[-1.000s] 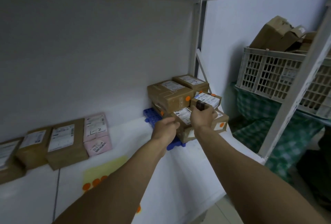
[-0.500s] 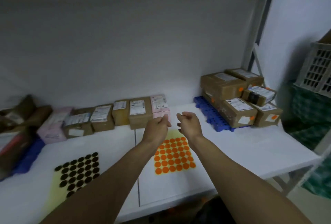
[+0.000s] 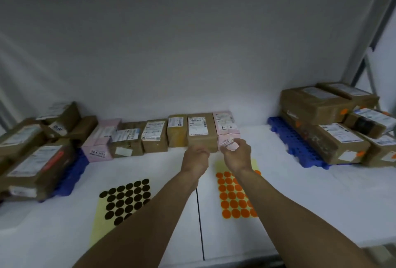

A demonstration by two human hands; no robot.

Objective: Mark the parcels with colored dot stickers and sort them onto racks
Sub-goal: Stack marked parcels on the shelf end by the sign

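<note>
A row of parcels stands along the white back wall of the white table (image 3: 300,203). Its right end is a pink parcel (image 3: 225,125) marked "1-2", with a brown parcel (image 3: 199,132) beside it. My right hand (image 3: 236,153) hovers at the pink parcel's front end, fingers loosely spread and holding nothing. My left hand (image 3: 196,157) is just before the brown parcel's lower edge, empty, its fingers bent away from view. Under my right forearm lies a sheet of orange dot stickers (image 3: 231,200). A sheet of black dot stickers (image 3: 126,199) lies to the left.
On the right, a blue rack (image 3: 285,137) carries stacked brown parcels (image 3: 310,104) with orange dots. On the left, another blue rack (image 3: 70,175) holds a pile of brown parcels (image 3: 32,160). A shelf post (image 3: 364,59) rises at the far right.
My hands left the parcel stack on the right rack and came back to the middle of the table, then moved forward to the row of parcels. The view swung left.
</note>
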